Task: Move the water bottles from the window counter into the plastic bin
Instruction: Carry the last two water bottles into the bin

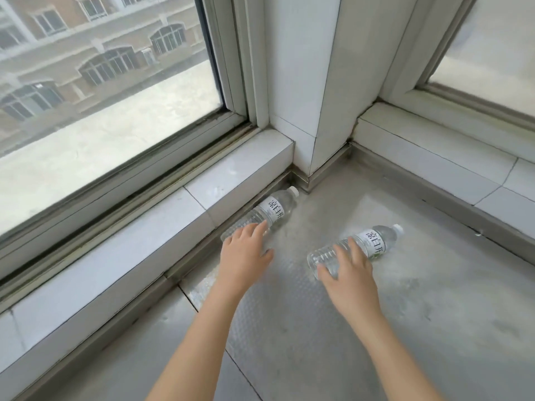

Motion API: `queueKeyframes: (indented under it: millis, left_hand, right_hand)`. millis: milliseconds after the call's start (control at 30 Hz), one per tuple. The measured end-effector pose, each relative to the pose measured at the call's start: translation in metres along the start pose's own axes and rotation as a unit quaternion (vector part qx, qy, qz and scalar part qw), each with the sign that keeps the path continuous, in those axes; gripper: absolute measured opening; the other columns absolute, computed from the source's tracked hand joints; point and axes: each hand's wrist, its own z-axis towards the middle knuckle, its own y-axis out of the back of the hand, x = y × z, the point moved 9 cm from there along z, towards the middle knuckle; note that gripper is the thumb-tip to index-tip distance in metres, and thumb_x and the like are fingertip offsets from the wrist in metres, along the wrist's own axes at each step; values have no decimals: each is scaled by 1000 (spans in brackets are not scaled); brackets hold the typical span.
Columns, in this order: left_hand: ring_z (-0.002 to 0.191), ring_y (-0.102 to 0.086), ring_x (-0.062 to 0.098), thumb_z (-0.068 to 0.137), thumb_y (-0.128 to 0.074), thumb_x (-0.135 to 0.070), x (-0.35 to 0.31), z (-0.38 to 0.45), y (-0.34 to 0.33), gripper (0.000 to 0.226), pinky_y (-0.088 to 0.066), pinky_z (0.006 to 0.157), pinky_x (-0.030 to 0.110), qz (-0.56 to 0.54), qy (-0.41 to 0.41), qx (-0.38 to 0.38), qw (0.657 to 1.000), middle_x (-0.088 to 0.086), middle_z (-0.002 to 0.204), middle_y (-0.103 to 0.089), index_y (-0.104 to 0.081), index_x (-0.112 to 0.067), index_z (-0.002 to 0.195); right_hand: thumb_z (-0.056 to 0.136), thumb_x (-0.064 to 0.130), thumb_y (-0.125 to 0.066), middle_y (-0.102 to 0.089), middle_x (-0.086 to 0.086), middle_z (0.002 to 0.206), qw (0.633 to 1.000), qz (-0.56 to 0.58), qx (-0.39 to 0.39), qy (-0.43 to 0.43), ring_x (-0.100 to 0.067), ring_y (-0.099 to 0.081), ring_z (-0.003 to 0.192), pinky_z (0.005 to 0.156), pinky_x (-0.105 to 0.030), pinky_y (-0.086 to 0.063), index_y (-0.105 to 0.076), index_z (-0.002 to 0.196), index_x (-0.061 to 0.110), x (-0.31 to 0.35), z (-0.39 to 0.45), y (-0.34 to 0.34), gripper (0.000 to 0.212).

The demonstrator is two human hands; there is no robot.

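Observation:
Two clear water bottles with white labels and white caps lie on their sides on the grey window counter [419, 285]. The left bottle [275, 208] rests against the white tiled ledge, cap toward the corner. My left hand [244, 256] hovers over its lower end, fingers spread, fingertips touching or just above it. The right bottle [373, 241] lies in the middle of the counter. My right hand [348, 273] lies over its lower half, fingers apart, not closed around it. The plastic bin is not in view.
A white tiled ledge [162, 227] runs along the left under a large window [101, 82]. A white pillar [318, 82] stands in the corner, with a second ledge [434, 157] and window to the right.

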Motion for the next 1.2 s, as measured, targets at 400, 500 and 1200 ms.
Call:
queueKeyframes:
  millis: [400,500,1200]
  left_hand:
    - [76,-63,34,54,-91,-42,7,72,-18,72,-46,54,33,167,20,-24,985,12,91,-71,-67,-12,114]
    - [102,-58,31,76,-75,-48,-1,76,-18,62,-42,66,33,166,24,4,986,8,110,-66,-56,-14,125]
    - [79,-68,2,54,-89,-31,48,-26,-20,58,-54,68,25,-358,284,-55,888,-14,88,-71,-66,-26,107]
  right_hand:
    - [68,25,-75,-55,11,78,990,93,-65,81,-16,-53,104,67,-30,-44,-54,58,22,-7,60,-16,23]
    - [65,23,-74,-57,8,78,977,92,-27,190,-14,-57,89,76,-40,-47,-51,60,24,11,50,-23,23]
    - [56,20,-85,-67,15,93,936,319,79,-123,-3,-64,78,72,-28,-51,-52,128,28,-21,29,-33,80]
